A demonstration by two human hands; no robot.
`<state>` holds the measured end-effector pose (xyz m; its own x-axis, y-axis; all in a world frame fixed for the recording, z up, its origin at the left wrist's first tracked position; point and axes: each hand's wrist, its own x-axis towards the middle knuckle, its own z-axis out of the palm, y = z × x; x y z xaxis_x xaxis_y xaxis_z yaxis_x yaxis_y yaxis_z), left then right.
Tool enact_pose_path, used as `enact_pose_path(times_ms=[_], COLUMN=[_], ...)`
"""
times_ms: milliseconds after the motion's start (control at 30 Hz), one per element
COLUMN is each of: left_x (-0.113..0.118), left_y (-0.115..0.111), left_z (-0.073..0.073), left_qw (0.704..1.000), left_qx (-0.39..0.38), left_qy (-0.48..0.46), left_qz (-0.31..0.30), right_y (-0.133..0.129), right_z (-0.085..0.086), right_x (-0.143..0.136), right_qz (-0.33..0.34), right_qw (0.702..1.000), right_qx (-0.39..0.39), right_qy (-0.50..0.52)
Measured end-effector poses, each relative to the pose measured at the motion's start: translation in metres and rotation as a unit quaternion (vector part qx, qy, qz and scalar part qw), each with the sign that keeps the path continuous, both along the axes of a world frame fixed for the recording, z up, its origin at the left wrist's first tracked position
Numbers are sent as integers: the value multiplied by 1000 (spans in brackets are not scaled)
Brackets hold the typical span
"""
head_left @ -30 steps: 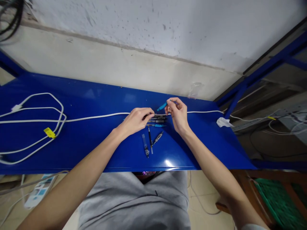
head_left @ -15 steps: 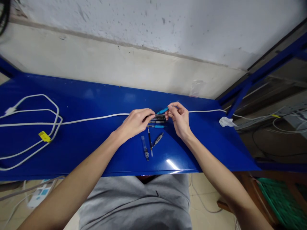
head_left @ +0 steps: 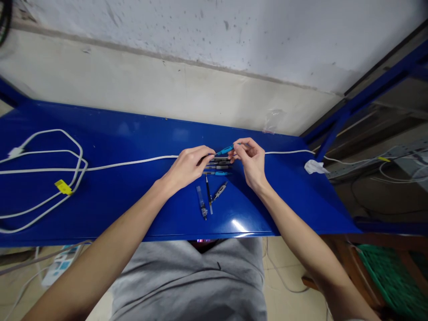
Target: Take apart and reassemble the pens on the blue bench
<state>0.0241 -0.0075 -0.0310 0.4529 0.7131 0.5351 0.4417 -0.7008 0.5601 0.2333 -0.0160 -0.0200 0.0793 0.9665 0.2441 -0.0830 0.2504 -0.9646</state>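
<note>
A pen with a blue grip [head_left: 225, 150] is held slightly tilted between my two hands, over the middle of the blue table. My right hand [head_left: 250, 162] pinches its right end between thumb and fingers. My left hand [head_left: 190, 167] has its fingertips closed at the pen's left end, hiding that end. Just beneath lie several pens side by side, partly covered by my fingers, among them a dark one [head_left: 222, 167] and a blue one [head_left: 220, 173]. Nearer me are loose pen parts: a clear barrel [head_left: 201, 201], a thin dark refill [head_left: 208, 192] and a grey grip section [head_left: 220, 191].
A white cable [head_left: 133, 164] runs across the blue table [head_left: 117, 205], coiled at the left with a yellow tag [head_left: 63, 187]. Crumpled white tissue [head_left: 315, 167] lies at the right end. A wall [head_left: 167, 80] stands behind, and a blue frame [head_left: 368, 104] rises at the right.
Both hands have shifted slightly away from me, and the blue pen between them has lifted a little from the row. The loose parts lie as before; the view has tilted slightly.
</note>
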Motion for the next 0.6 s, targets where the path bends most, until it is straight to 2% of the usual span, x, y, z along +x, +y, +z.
enact_pose_path(times_ms=[367, 600], left_x=[-1, -2], left_y=[1, 2], left_z=[0, 1], left_qw=[1000, 1000], left_qx=[-1, 8], left_qy=[15, 20], left_qz=[2, -2], right_y=[-3, -3], right_z=[-2, -4], right_x=[-2, 0], right_qz=[-1, 45], right_qw=[1000, 999], right_qx=[-9, -1], right_qy=[5, -21])
